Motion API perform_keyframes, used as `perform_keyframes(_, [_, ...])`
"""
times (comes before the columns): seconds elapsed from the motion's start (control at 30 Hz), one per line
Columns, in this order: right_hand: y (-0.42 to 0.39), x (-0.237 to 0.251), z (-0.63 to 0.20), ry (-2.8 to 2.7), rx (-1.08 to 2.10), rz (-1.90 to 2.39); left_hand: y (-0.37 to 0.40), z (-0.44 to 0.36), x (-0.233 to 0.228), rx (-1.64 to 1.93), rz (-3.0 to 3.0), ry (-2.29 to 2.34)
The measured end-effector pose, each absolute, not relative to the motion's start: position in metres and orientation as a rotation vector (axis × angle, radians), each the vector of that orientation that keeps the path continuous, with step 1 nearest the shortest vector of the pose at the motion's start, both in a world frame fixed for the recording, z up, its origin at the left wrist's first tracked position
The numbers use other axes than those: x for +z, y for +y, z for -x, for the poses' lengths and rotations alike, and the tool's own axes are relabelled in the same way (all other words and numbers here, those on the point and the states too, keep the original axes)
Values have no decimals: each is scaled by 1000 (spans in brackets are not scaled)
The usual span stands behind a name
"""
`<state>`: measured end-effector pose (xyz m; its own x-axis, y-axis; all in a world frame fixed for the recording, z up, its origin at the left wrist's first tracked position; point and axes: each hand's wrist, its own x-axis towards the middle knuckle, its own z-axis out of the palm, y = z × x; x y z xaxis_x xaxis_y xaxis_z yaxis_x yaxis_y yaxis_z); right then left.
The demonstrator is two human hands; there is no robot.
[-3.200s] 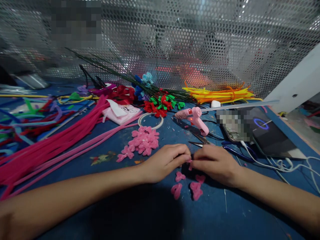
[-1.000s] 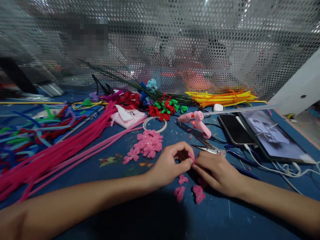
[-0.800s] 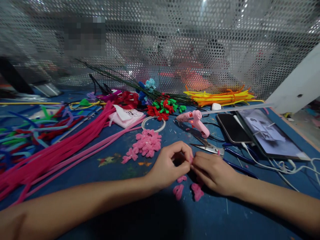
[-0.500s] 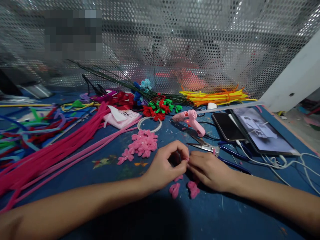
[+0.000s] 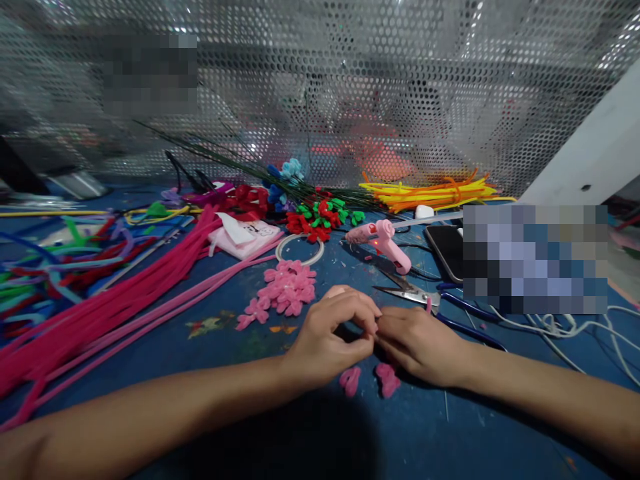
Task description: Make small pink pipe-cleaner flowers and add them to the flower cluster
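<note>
My left hand (image 5: 333, 330) and my right hand (image 5: 420, 343) meet fingertip to fingertip low on the blue table (image 5: 240, 347), pinching a small pink pipe-cleaner piece (image 5: 429, 305) whose end sticks up above my right hand; most of it is hidden by the fingers. Two bent pink petal pieces (image 5: 350, 380) (image 5: 387, 380) lie just below my hands. A heap of finished pink flowers (image 5: 286, 287) sits up and to the left.
Scissors (image 5: 407, 292) and a pink glue gun (image 5: 383, 241) lie just beyond my right hand. Long pink pipe cleaners (image 5: 120, 300) fan out left. Yellow ones (image 5: 435, 193), red-green flowers (image 5: 320, 217), a white ring (image 5: 300, 247), a phone (image 5: 447, 247) and cables (image 5: 555, 327) lie behind. A perforated metal screen (image 5: 350, 87) closes the back.
My left fingers have curled over more tightly against the right fingertips. One petal piece seen under my hands earlier is now hidden. The view has shifted slightly.
</note>
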<state>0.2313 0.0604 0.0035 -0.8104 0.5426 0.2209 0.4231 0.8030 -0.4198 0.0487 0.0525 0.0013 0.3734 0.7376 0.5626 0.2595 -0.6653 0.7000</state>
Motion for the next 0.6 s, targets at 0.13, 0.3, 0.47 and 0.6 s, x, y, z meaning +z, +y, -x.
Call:
perform_keyframes(0.13, [60, 3, -230, -2688, 489, 736, 51, -49, 1, 1248, -2159, 835])
perform_keyframes(0.3, [59, 4, -228, -2665, 530, 807, 52, -49, 3, 1171, -2092, 897])
perform_keyframes(0.47, [62, 10, -227, -2473, 755, 829, 55, -51, 6, 1112, -1959, 992])
perform_keyframes(0.6, [69, 13, -227, -2319, 910, 844, 56, -53, 5, 1097, -1795, 1002])
